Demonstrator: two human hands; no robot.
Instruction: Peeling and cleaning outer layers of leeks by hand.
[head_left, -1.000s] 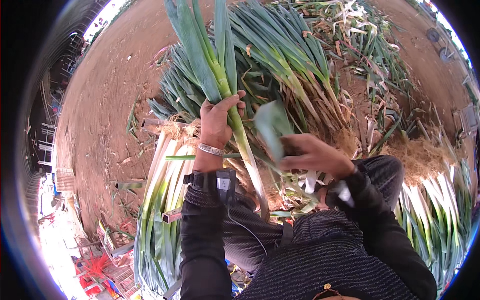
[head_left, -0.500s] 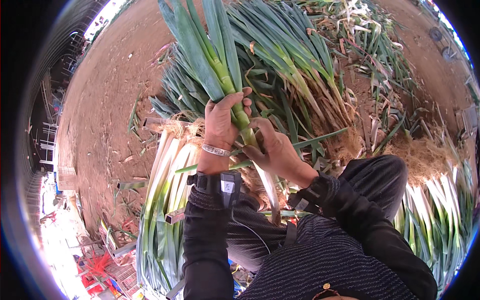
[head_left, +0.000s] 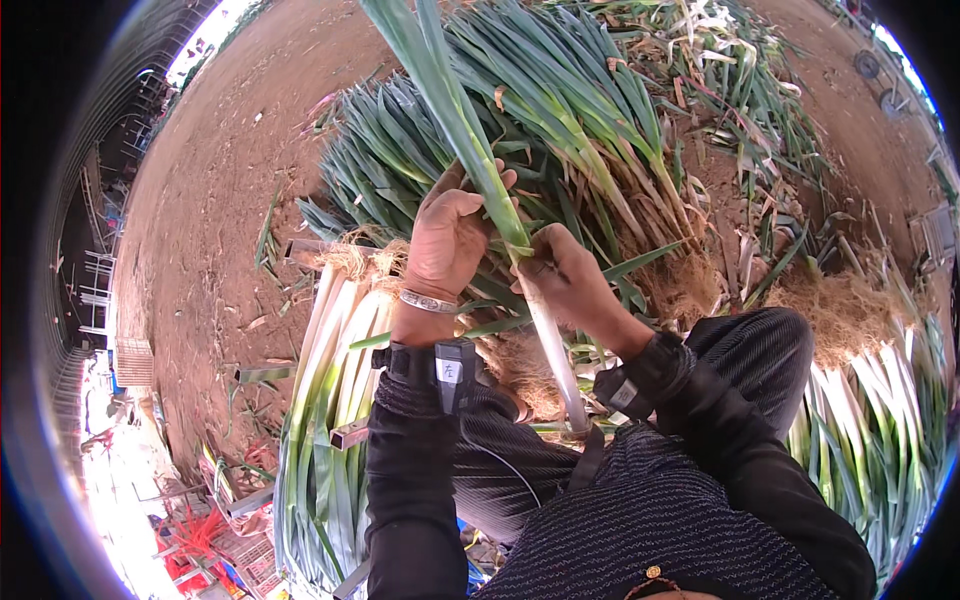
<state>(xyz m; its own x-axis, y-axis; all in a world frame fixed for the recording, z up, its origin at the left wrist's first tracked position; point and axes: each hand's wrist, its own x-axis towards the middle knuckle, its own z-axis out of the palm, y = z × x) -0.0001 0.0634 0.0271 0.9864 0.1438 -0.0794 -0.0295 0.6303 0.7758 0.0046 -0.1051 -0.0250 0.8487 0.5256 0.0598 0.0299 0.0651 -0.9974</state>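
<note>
A single long green onion [head_left: 548,330] slants across in front of me. Its green leaves point up and away, while the white stalk runs down toward my lap. My left hand [head_left: 440,245], with a silver bracelet at the wrist, is curled around the upper green part, its fingertips showing past the far side. Just below, where the leaves meet the white stalk, my right hand [head_left: 570,280] pinches the onion between thumb and fingers. A small flap of leaf sticks out at that pinch.
A pile of green onions [head_left: 560,90] lies on the dirt ground [head_left: 230,200] ahead. White-stalked bunches stand left [head_left: 335,350] and right [head_left: 870,420], roots toward the far side. Square metal tube ends [head_left: 350,433] jut out by the left bunch. Stripped leaves [head_left: 750,110] litter the far right.
The held onion has shifted, its lower end moving right, and its stalk shows more white. Fewer leaves fan out at its top. My right hand has moved slightly right.
</note>
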